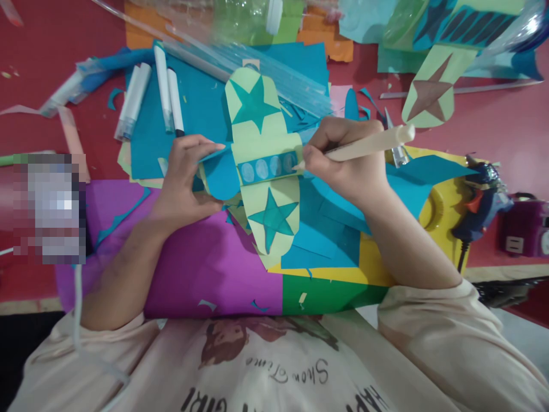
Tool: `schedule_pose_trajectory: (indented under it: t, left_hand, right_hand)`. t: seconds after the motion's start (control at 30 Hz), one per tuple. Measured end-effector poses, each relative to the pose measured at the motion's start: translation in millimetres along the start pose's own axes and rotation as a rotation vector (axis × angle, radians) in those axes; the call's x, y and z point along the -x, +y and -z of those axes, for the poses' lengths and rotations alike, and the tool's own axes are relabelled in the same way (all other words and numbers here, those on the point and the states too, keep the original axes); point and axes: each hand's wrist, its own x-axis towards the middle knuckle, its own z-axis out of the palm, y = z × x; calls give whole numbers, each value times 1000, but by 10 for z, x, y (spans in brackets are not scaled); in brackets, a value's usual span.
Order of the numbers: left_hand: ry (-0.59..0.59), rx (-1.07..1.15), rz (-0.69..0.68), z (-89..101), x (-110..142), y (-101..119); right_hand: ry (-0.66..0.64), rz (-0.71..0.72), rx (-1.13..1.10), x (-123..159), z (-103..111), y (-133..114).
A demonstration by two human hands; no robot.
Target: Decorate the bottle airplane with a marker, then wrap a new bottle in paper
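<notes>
A pale green paper wing piece (262,131) with two teal stars and a teal strip of pale circles lies across blue paper. My left hand (185,174) pinches a blue paper piece (221,174) at the wing's left edge, fingers closed on it. In my right hand (345,160) is a cream-coloured pen (369,144), held in a writing grip. Its tip touches the right end of the teal strip (268,167).
Several white markers (165,86) lie at upper left on blue paper. A second green wing with a brown star (429,91) sits upper right. A blue glue gun (482,197) rests on a yellow plate (433,209) at right. Clear plastic bottle (249,17) and paper scraps lie above.
</notes>
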Motion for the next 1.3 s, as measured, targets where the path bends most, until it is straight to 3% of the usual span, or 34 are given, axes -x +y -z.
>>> schedule_pose_trajectory:
  t: [0.77,1.3]
  left_hand:
    - [8,39,25,5,4,9]
    - [-21,46,14,12,4,-5]
  right_hand:
    - [139,-14,-56,-5,-59,-29]
    - [73,35,-23,4,-26,1]
